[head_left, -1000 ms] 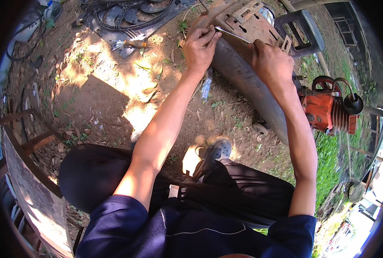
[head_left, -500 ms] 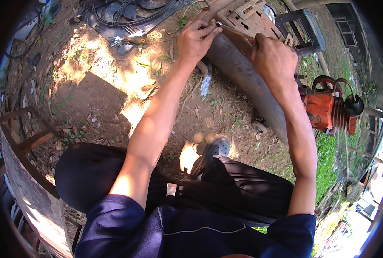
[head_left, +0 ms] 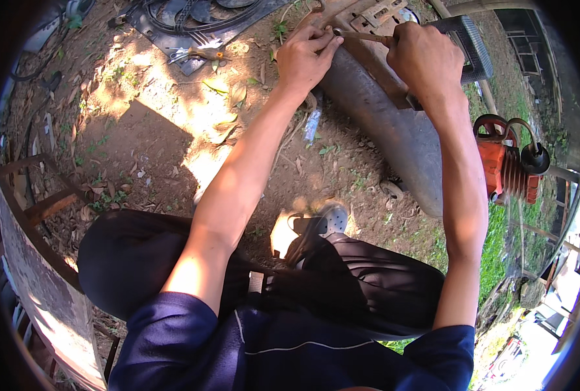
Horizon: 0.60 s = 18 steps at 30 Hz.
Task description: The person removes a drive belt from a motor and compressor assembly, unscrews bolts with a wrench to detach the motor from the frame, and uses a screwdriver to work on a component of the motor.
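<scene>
My right hand (head_left: 427, 57) is closed around a slim metal wrench (head_left: 363, 35), which runs left to the edge of a rusty metal plate (head_left: 371, 65) on top of a long dark cylindrical tank (head_left: 384, 130). At the wrench's far end, the fingers of my left hand (head_left: 307, 57) are pinched together at the plate's corner. Whatever lies between those fingertips is too small to make out. A slotted rusty bracket (head_left: 382, 12) sits on the plate beyond the wrench. Behind my right hand stands a black ribbed frame (head_left: 476, 49).
An orange finned compressor head (head_left: 513, 173) stands right of the tank. On the dirt at the far left lie a black fan shroud (head_left: 192, 23) and a screwdriver (head_left: 206, 53) with other tools. A clear plastic wrapper (head_left: 312, 126) lies beside the tank. A worn board (head_left: 45, 280) leans at left.
My right hand has swung up and away with the wrench, which now lies at a flatter angle. My left hand stays at the plate's corner, shifted slightly right.
</scene>
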### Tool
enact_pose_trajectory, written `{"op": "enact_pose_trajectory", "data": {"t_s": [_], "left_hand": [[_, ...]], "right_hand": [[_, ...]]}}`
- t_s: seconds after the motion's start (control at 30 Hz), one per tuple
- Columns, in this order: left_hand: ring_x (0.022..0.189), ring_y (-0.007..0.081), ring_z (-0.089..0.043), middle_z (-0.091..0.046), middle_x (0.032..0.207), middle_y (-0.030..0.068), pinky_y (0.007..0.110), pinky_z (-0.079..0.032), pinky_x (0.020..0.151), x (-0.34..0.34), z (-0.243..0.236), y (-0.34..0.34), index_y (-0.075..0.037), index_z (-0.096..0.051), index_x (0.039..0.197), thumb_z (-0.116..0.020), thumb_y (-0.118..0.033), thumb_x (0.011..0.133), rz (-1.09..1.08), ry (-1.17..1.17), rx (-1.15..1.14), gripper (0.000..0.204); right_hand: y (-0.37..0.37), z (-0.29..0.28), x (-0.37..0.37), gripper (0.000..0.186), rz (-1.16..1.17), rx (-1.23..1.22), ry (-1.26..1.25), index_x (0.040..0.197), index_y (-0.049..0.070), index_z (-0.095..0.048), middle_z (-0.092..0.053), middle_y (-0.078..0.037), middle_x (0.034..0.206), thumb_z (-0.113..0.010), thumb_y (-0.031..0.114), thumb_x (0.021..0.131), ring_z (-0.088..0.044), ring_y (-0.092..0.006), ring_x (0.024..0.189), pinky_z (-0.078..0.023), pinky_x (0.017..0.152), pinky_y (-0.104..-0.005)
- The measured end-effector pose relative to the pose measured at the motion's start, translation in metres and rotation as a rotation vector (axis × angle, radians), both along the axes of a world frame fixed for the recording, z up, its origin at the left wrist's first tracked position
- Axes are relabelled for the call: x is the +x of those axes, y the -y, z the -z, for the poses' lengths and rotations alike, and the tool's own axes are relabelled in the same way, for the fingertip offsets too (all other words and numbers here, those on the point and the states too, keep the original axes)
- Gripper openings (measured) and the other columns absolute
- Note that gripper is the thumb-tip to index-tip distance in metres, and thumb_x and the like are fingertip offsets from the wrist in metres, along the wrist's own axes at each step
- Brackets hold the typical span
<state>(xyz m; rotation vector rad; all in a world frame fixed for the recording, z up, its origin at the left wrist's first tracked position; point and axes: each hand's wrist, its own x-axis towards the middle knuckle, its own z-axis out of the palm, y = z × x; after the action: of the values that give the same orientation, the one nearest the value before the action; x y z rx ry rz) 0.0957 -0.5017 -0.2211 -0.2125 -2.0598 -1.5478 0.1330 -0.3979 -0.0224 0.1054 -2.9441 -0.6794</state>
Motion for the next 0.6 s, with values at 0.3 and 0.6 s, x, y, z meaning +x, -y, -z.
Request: {"op": "enact_pose_trajectory", "data": {"t_s": [0.3,0.6], "left_hand": [[0.069,0.0182,-0.066,-0.067,0.076,-0.0011,0.033,-0.053,0.060,-0.001,0.001,-0.005,-0.013,-0.078,0.084,-0.077,-0.032,0.079,-0.067,-0.103,-0.042,0.020],[0.071,0.0181,-0.067,-0.070,0.078,0.0022,0.032,-0.054,0.062,0.006,-0.003,0.001,-0.007,-0.077,0.086,-0.077,-0.027,0.081,-0.034,-0.020,-0.045,0.020]], "right_hand": [[-0.014,-0.009,-0.008,0.034,0.056,-0.012,0.094,0.093,0.005,-0.072,-0.070,-0.020,0.084,-0.062,0.037,0.087,-0.070,-0.0360,0.083,-0.056,0.071,-0.0461],[-0.060,-0.002,-0.024,0.042,0.035,-0.970,-0.056,0.090,0.005,-0.073,-0.060,-0.004,0.064,-0.081,0.043,0.074,-0.053,-0.0095,0.057,-0.044,0.057,-0.0266]]}}
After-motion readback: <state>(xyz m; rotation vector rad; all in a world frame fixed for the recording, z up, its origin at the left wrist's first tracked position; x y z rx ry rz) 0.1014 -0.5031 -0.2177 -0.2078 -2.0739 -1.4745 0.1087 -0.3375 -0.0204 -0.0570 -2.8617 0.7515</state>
